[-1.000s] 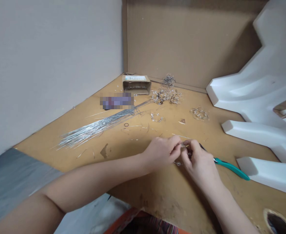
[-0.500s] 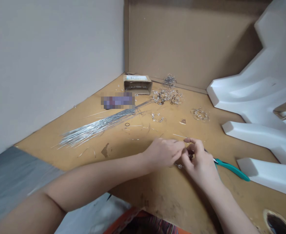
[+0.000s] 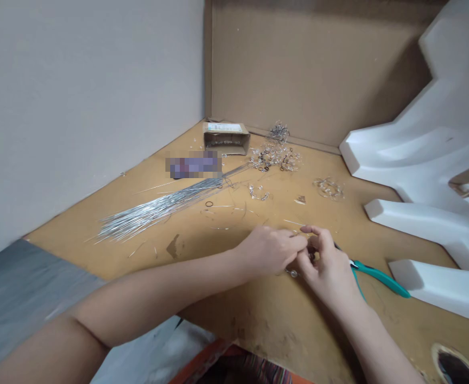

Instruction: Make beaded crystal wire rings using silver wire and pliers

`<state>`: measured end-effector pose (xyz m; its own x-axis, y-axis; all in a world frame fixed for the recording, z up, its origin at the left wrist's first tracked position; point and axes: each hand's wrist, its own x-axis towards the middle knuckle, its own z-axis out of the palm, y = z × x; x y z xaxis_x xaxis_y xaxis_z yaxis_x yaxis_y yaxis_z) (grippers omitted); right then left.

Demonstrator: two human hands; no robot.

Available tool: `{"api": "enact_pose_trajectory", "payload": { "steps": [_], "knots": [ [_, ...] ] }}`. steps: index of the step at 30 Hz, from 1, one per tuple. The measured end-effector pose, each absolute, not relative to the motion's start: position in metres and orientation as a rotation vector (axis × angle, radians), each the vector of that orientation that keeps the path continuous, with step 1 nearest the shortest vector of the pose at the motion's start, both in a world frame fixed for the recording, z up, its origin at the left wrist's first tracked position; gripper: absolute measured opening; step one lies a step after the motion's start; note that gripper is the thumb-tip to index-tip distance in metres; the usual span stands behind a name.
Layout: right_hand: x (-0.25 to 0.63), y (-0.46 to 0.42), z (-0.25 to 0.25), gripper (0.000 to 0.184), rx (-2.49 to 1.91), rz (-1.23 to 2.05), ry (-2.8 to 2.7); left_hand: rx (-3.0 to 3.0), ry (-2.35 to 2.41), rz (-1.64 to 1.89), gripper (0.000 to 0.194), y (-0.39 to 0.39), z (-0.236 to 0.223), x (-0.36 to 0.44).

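My left hand [image 3: 272, 249] and my right hand [image 3: 326, 262] meet above the table, their fingertips pressed together. A beaded wire [image 3: 293, 273] is pinched between them; one clear bead hangs out below, and the fingers hide most of the rest. Partly behind my right hand lie pliers with teal handles [image 3: 382, 280]. A thin straight wire [image 3: 294, 222] rests just beyond the fingertips. Farther off are a small ring of clear beads on wire [image 3: 259, 193] and a larger beaded wire coil [image 3: 329, 188].
A bundle of silver wires [image 3: 150, 212] spreads across the left. At the back stand a small open cardboard box [image 3: 226, 143] with clear beads in it and a heap of beaded wire pieces [image 3: 274, 156]. White moulded foam [image 3: 422, 221] borders the right side. The table [image 3: 258, 314] has a hole near its front right.
My left hand has shifted slightly right, closing over the fingertips of my right hand. The clear bit between the fingers is now covered. The view has moved a little.
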<state>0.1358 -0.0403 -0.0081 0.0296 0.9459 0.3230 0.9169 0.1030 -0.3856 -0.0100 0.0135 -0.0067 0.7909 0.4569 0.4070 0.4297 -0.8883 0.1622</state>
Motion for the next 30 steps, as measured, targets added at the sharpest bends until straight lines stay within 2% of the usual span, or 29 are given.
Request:
{"api": "enact_pose_trajectory", "payload": {
  "steps": [9,18,24,30],
  "knots": [
    [0.135,-0.041,-0.005,0.013,-1.858,0.143,-1.850,2.975,0.671,0.711,0.013,0.015,-0.009,-0.012],
    [0.142,-0.038,-0.005,0.018,-1.895,0.126,-1.826,2.920,0.797,0.731,0.014,0.014,-0.014,-0.007],
    [0.147,-0.037,-0.004,0.018,-1.838,0.421,-1.748,2.923,0.790,0.686,0.014,0.013,-0.012,-0.005],
    [0.143,-0.039,-0.003,0.018,-1.882,0.262,-1.900,2.888,0.778,0.685,0.009,0.013,-0.015,-0.004]
  ]
}}
